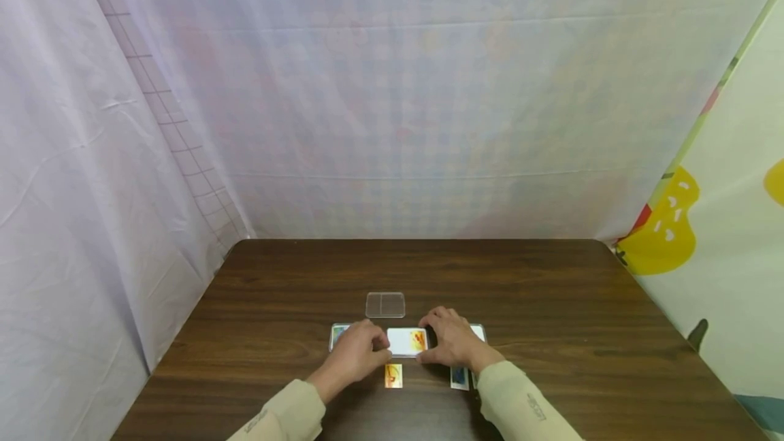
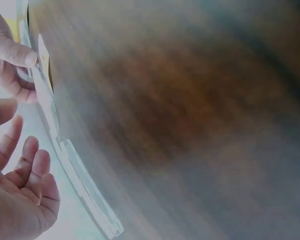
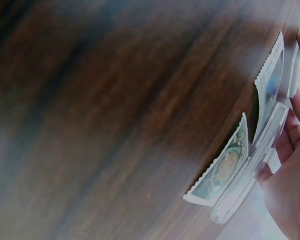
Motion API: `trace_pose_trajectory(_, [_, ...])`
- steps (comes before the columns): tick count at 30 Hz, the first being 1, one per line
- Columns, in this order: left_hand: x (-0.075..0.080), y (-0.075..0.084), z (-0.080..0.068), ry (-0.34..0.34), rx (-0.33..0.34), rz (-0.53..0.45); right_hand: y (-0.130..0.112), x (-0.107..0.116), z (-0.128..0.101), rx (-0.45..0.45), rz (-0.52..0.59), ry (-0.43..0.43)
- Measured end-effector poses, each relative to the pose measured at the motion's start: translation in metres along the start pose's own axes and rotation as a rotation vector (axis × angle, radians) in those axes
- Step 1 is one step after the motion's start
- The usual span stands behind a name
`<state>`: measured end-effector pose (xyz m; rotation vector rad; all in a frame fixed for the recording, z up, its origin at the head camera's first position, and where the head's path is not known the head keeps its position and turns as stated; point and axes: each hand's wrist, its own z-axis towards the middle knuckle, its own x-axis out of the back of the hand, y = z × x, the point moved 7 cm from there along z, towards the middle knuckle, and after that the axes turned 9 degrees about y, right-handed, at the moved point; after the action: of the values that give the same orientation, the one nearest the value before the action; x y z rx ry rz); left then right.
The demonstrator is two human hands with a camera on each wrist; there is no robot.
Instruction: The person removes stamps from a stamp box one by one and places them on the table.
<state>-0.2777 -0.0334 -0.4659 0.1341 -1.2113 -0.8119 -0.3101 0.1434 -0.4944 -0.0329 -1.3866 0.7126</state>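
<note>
- A middle case [image 1: 399, 341], shallow and clear-edged, lies between the two hands on the dark wood-grain table [image 1: 275, 291]; it shows a white face with an orange and yellow stamp [image 1: 418, 340] at its right end.
- The right hand [image 1: 452, 335] pinches the right end of this case, thumb at the near edge and a finger at the far edge.
- The left hand [image 1: 358, 346] is at the case's left end, its fingers loosely bent and parted, gripping nothing; whether its thumb touches the case I cannot tell.
- Just left of the middle case, partly hidden by the left hand, lies a left case [image 1: 334, 339] with blue and green colouring inside.
- On the other side, partly covered by the right hand, lies a right case [image 1: 479, 333].
- On the far side of the middle case, apart from it, a clear lid [image 1: 381, 305] with a dividing line lies flat.
- Near the middle case, on its near side, lies a loose orange and yellow stamp [image 1: 393, 376].
- Farther right, on the near side of the right case, are a bluish stamp [image 1: 459, 378] and a greenish stamp [image 3: 225, 165], both with toothed edges.
- Pale sleeves [image 1: 520, 400] cover both forearms.
- A whitish curtain [image 1: 398, 87] hangs beyond the table's far edge.
</note>
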Motion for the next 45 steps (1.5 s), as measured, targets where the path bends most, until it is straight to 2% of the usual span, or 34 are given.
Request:
trace_pose_trajectory(8, [0.002, 0.002, 0.011, 0.021, -0.024, 0.014, -0.001, 0.000, 0.000, 0.009, -0.010, -0.001])
trace_pose_trajectory(15, [-0.001, 0.000, 0.019, 0.007, 0.015, 0.035, 0.000, 0.000, 0.001, 0.016, -0.008, 0.008])
trace_pose_trajectory(26, [-0.007, 0.001, 0.034, -0.032, 0.062, -0.006, 0.002, -0.002, 0.002, -0.013, -0.003, -0.006])
trace_pose_trajectory(36, [-0.022, -0.001, 0.046, -0.048, 0.044, 0.000, 0.001, -0.001, 0.001, 0.005, -0.007, 0.002])
trace_pose_trajectory(45, [-0.034, -0.004, 0.050, -0.049, 0.021, 0.026, 0.002, -0.002, 0.001, -0.008, 0.006, -0.005])
